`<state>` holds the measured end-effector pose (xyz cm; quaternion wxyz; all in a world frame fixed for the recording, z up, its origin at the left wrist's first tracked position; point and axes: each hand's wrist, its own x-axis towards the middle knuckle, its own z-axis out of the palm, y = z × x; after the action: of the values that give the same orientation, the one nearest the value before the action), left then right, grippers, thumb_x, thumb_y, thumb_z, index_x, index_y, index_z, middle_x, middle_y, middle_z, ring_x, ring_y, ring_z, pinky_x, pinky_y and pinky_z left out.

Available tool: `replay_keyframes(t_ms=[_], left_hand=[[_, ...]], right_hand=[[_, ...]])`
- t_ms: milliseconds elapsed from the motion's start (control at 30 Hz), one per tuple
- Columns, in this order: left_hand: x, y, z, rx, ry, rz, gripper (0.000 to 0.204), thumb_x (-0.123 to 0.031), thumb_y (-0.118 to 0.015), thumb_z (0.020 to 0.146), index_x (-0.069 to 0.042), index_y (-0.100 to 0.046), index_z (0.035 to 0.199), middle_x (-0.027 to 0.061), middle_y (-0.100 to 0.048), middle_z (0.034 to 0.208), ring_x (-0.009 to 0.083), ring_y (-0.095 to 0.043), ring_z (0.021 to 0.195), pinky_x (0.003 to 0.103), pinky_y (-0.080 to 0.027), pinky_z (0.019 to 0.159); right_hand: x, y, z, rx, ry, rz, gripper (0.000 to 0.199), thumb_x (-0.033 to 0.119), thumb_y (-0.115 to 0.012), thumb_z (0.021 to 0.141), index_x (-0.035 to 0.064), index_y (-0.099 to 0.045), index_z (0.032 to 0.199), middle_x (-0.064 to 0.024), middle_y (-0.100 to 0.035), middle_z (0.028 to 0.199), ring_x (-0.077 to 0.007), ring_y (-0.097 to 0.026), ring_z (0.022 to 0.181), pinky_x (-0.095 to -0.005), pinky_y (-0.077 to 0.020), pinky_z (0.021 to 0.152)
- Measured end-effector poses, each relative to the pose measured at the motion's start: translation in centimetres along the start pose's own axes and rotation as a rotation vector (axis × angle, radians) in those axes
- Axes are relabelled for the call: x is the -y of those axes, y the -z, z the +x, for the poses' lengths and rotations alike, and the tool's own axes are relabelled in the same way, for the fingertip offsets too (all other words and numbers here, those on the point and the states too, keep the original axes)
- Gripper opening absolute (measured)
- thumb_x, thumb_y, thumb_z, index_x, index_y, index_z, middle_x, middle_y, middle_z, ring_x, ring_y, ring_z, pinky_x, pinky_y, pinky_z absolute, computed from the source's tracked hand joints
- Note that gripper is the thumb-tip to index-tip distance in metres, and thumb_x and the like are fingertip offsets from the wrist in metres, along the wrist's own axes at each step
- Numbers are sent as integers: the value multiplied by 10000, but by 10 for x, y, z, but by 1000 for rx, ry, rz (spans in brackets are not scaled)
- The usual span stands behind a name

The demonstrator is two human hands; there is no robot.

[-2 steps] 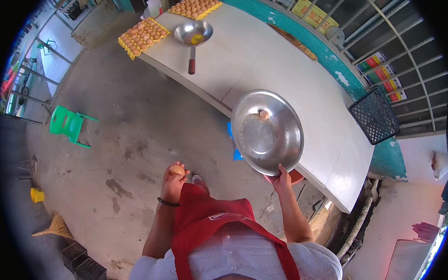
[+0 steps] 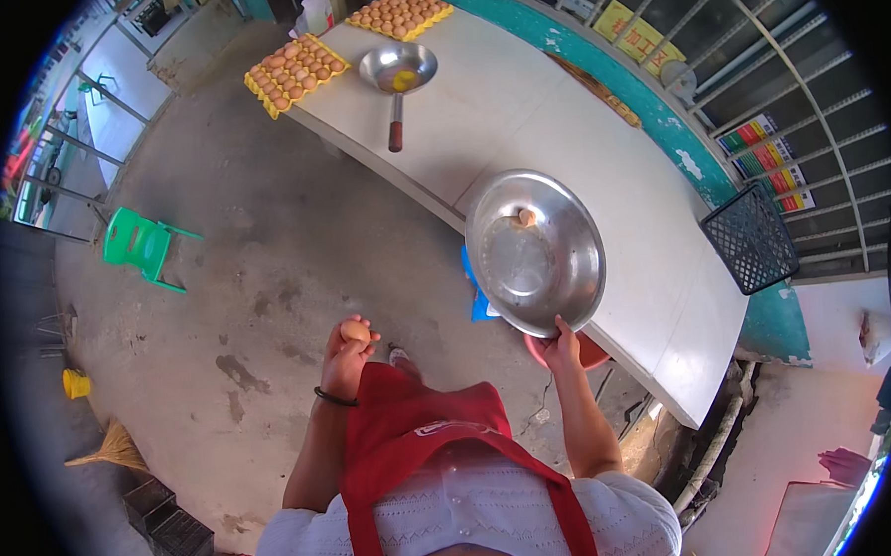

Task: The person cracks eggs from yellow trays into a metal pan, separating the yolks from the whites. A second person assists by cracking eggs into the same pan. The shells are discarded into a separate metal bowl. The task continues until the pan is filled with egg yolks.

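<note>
My left hand (image 2: 344, 361) is closed around a brown egg (image 2: 354, 332), held out over the floor to the left of my red apron. With my right hand (image 2: 562, 346) I grip the near rim of a wide metal basin (image 2: 521, 283), which is tilted at the counter's edge. Inside the basin lies a piece of eggshell (image 2: 526, 218). Farther off on the counter rests a metal ladle-like pan (image 2: 376, 71) with a dark red handle grip and yellow egg in its bowl.
Two yellow trays of eggs, a nearer one (image 2: 296, 73) and a farther one (image 2: 400, 14), sit at the far end of the white counter (image 2: 654, 269). A red tub (image 2: 590, 353) stands below the basin. A black basket (image 2: 750, 239) leans by the wall; a green chair (image 2: 138, 242) stands left.
My right hand has moved the basin slightly away from me and tilted it more, uncovering more of the red tub. The whole view has shifted a little. My left hand still holds the egg.
</note>
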<state>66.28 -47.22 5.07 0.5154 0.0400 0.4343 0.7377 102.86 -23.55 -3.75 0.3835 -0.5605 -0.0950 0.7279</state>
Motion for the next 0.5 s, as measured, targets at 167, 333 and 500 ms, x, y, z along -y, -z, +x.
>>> replay_keyframes(t_ms=[167,333,500], left_hand=[[-143,-30,93,54,-66,435,452,9,-551,906,-86,-493,1345,31,-529,1209,121,-577,1003,231,-426,697],[-231,-41,225,138,-230,498,581,72,-573,871,-73,-445,1419,29,-477,1202,110,-567,969,238,-483,821],[-310,-20,321,97,-299,701,626,55,-626,866,-78,-425,1445,46,-490,1216,128,-571,1016,248,-492,856]], right_hand=[[-20,-145,103,-16,-25,-62,389,314,-622,950,62,-541,1236,-114,-636,1163,-290,-611,1073,-462,-493,964],[-28,-219,150,12,8,-25,440,375,-647,936,66,-546,1234,-102,-610,1212,-292,-566,1154,-467,-451,1018],[33,-242,122,-173,-386,-745,708,525,-679,873,-13,-463,1280,-196,-653,1012,-304,-694,835,-411,-580,745]])
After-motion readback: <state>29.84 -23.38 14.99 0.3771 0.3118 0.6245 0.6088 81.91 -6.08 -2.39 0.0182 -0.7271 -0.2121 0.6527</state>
